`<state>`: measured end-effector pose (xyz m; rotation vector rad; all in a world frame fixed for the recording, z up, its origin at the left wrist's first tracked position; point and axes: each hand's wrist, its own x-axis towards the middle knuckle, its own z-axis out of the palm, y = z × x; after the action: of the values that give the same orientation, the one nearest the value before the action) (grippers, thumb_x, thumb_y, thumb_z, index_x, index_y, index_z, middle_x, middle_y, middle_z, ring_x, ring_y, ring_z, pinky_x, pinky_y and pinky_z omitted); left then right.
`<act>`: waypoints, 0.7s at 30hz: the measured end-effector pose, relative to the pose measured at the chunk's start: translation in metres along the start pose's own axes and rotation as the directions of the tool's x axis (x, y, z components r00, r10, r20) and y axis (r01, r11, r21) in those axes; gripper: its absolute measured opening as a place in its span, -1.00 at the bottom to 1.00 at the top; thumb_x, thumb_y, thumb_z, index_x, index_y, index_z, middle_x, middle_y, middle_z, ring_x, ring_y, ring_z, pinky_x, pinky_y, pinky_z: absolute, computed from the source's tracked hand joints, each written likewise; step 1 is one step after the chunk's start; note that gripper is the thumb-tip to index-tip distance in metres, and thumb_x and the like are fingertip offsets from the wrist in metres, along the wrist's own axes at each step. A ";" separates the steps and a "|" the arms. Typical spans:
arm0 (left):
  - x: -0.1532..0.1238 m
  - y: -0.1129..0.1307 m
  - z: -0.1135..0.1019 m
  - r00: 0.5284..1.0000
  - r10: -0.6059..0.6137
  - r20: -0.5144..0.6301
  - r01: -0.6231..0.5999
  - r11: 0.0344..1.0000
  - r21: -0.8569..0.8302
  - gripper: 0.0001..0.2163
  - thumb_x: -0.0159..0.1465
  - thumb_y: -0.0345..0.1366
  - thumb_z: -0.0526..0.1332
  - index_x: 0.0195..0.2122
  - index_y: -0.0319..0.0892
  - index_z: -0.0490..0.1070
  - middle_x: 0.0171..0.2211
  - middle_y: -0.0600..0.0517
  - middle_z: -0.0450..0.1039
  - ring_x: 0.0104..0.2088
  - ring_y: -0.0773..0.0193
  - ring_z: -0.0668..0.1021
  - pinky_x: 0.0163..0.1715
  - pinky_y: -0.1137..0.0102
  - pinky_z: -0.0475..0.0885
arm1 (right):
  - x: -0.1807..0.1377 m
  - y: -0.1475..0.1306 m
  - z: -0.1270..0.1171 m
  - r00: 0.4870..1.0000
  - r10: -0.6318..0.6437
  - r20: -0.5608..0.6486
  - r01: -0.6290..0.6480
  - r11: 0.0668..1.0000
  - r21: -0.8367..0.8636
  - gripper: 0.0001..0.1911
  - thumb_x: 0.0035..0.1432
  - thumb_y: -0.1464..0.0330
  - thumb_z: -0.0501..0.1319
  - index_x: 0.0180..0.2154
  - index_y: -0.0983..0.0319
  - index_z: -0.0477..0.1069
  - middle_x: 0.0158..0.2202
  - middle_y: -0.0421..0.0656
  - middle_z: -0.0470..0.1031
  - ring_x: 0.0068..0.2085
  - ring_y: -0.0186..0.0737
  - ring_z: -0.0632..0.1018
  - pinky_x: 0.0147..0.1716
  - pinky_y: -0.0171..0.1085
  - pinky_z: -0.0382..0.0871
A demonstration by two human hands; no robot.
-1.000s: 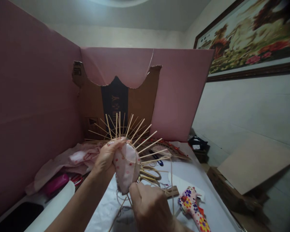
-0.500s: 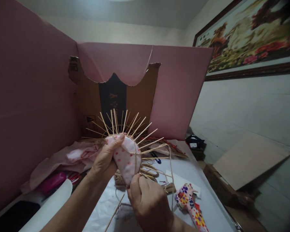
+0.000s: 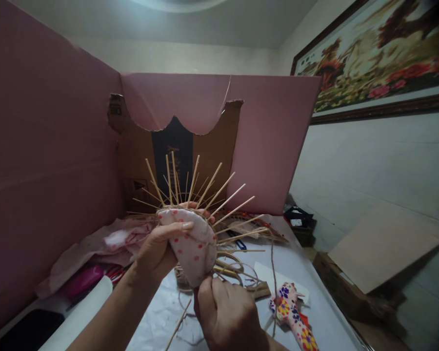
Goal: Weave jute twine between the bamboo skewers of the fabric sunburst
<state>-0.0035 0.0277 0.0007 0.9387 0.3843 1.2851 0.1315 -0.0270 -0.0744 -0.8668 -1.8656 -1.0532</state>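
Observation:
My left hand (image 3: pixel 161 246) grips a padded, half-round piece of white cloth with red dots (image 3: pixel 192 248), thumb across its front and fingers behind its top edge. Thin wooden sticks (image 3: pixel 215 178) fan out from the curved edge, upward and to the right. At the piece's lower tip my right hand (image 3: pixel 229 307) is closed with fingers pressed together; what they pinch is hidden. From the right-hand sticks a strand of twine (image 3: pixel 273 273) hangs down. Gold-handled scissors (image 3: pixel 229 265) lie on the table behind the right hand.
Crumpled dotted cloth (image 3: pixel 106 243), a magenta item (image 3: pixel 83 282) and a white roll (image 3: pixel 80 312) lie at left. A flowered cloth shape (image 3: pixel 290 312) is at right, near a loose stick (image 3: pixel 178 325). Cut cardboard (image 3: pixel 135 151) stands behind, against pink panels (image 3: pixel 267 146).
The dotted piece has tilted slightly, with its sticks swinging up and right. My left thumb now lies flatter across it and fingers show behind the top edge. The hanging twine has shifted right.

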 end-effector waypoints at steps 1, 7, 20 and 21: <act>0.000 0.000 0.000 1.000 -0.002 0.009 0.002 1.000 -0.008 -0.62 0.06 -0.55 0.22 -0.08 -0.17 0.41 -0.23 -0.07 0.57 -0.20 0.07 0.60 -0.24 0.23 0.53 | 0.000 0.000 0.000 1.000 -0.003 -0.005 0.003 1.000 -0.002 -0.83 0.13 0.55 -0.01 -0.35 0.38 0.35 -0.68 -0.17 0.31 -0.72 -0.23 0.31 -0.64 -0.23 -0.08; -0.004 0.000 0.000 0.999 0.031 0.021 -0.031 0.999 -0.010 -0.55 0.09 -0.56 0.20 0.03 -0.14 0.34 -0.20 -0.06 0.56 -0.20 0.14 0.59 -0.20 0.27 0.51 | -0.003 0.002 0.000 1.000 -0.008 -0.012 0.008 1.000 0.006 -0.84 0.15 0.51 0.01 -0.34 0.39 0.35 -0.68 -0.18 0.30 -0.71 -0.23 0.30 -0.63 -0.22 -0.08; 0.002 0.009 -0.004 0.995 0.084 -0.049 -0.080 0.994 0.071 -0.63 0.08 -0.52 0.22 -0.07 -0.12 0.40 -0.23 -0.06 0.57 -0.28 0.13 0.60 -0.27 0.21 0.55 | 0.002 0.008 -0.001 0.999 -0.004 0.048 -0.003 0.988 0.153 -0.76 0.27 0.42 0.00 -0.18 0.46 0.35 -0.58 -0.15 0.37 -0.62 -0.23 0.36 -0.64 -0.22 0.03; 0.003 0.011 -0.006 0.993 0.092 -0.068 -0.086 0.992 0.092 -0.62 0.07 -0.51 0.23 -0.07 -0.12 0.40 -0.23 -0.07 0.57 -0.28 0.12 0.60 -0.27 0.21 0.55 | 0.002 0.010 -0.002 0.998 -0.001 0.062 -0.010 0.984 0.179 -0.75 0.28 0.40 0.02 -0.15 0.47 0.34 -0.56 -0.14 0.38 -0.59 -0.22 0.37 -0.63 -0.22 0.05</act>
<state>-0.0142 0.0324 0.0058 0.9960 0.4632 1.3956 0.1398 -0.0243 -0.0683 -0.8053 -1.9753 -0.8488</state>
